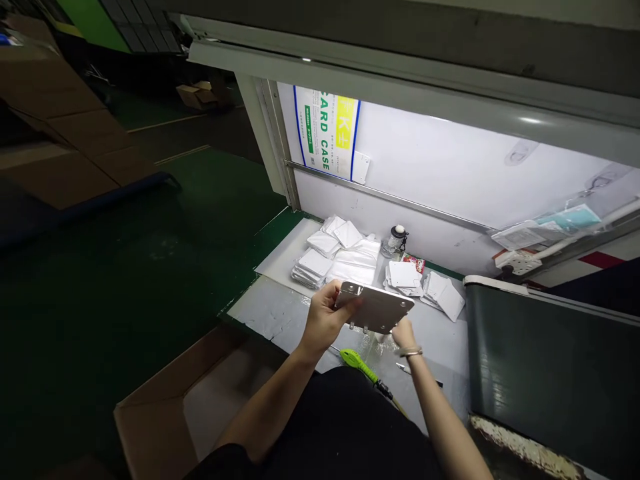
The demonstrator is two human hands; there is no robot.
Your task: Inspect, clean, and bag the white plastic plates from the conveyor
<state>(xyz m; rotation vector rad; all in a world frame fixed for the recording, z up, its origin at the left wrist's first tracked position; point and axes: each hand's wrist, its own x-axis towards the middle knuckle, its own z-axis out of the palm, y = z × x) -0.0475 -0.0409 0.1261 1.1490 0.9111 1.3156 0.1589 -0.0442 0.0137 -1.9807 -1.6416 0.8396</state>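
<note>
Bare arms (263,407) reach out — the left hand (324,319) grips a shiny metal plate (377,308), the right hand (404,335) is by its edge, its grip hard to tell — and white packets (313,263) sit in piles beyond.

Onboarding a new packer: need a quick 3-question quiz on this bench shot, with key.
1. True or false: the left hand holds the metal plate.
2. Fill the gap: the bracelet is on the ___ wrist.
3. Short answer: which is nearer the wall, the clear bottle or the lime-green tool?

Key: 1. True. 2. Right. 3. The clear bottle.
</note>
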